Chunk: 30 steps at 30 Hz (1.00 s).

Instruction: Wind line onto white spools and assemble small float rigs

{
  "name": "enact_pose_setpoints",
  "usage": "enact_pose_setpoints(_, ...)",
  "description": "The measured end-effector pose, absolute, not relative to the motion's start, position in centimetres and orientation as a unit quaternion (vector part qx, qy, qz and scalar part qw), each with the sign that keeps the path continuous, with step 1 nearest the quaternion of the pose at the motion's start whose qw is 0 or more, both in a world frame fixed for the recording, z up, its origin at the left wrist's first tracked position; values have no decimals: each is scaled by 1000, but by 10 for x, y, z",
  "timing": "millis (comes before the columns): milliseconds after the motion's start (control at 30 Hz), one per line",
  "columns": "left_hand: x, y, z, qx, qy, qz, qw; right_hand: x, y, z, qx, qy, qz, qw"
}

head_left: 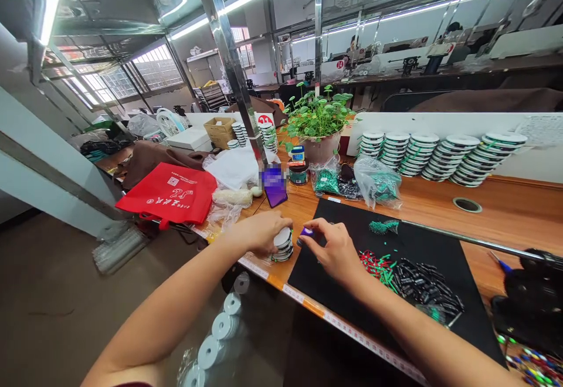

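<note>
My left hand grips a short stack of white spools wound with dark thread at the table's front edge. My right hand pinches a small purple item between thumb and fingers, a little to the right of the stack. Below that hand lies a black mat. On it are a heap of black tubes, a heap of red and green pieces and a green beaded strand.
Behind the hands stand a potted green plant, a phone with a purple screen and plastic bags of beads. Rows of white spools line the back right. A metal rod crosses the mat, and a red bag lies at left.
</note>
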State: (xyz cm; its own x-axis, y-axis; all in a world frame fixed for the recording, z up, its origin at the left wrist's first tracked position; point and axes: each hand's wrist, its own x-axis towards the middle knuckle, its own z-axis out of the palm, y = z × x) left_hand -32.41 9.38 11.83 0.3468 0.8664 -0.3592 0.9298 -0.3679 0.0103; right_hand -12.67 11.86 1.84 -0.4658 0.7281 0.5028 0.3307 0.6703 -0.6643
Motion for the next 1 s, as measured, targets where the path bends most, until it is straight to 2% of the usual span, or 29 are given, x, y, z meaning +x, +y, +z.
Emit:
enact_pose_setpoints(233, -347, 85, 163, 762, 641, -74, 54, -170, 115, 12, -255, -861, 252, 359)
enact_pose_setpoints(367, -336, 84, 146, 790, 602, -91, 78, -159, 128, 11, -306, -823, 281, 387)
enact_pose_setpoints(467, -320, 86, 124, 797, 578, -150, 90, -136, 136, 12, -353, -787, 298, 409)
enact_pose_setpoints(667, -303, 94, 103, 799, 557, -215, 76, -114, 127, 14, -362, -801, 272, 391)
enact_pose_setpoints(1000, -338, 90, 164, 751, 645, -142, 2, -170, 113, 4, -267, -870, 265, 318)
